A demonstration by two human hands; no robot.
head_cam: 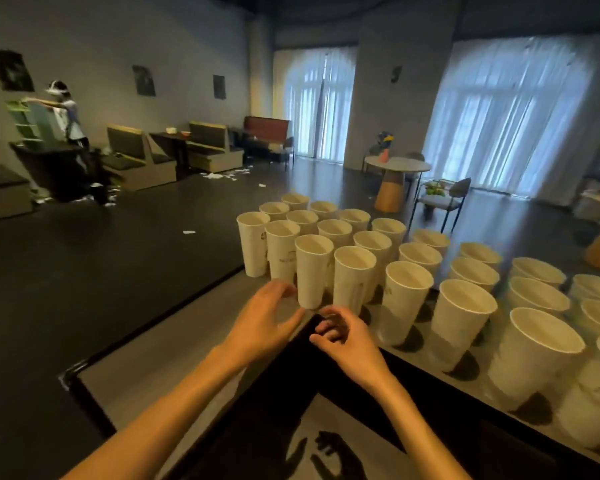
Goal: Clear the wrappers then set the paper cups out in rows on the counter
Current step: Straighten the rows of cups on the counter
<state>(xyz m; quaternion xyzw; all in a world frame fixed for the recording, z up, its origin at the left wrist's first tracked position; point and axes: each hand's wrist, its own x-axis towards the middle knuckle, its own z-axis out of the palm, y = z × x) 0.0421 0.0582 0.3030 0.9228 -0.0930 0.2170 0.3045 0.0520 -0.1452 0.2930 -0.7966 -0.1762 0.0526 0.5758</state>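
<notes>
You stand in a dim café room, curtained windows at the back, looking down at a grey counter with a dark edge. Largest on it is the block of paper cups, all upright and mouth-up, running in slanted rows from the counter's far left corner toward its right edge. I count about thirty in view; the rows run off the right side, so the true total cannot be told. No wrappers show on the counter; white scraps lie on the floor well apart from it.

Your left hand is spread loose, fingers released, just beside the base of the nearest cup; whether it touches is unclear. Your right hand is curled, fingers half-clenched over the dark edge, and I cannot tell if it holds anything.

The step looks like trimming the front row. Nudge that cup low at its base, not at the rim, so it slides without tipping, and keep its gap to the neighbours even.
</notes>
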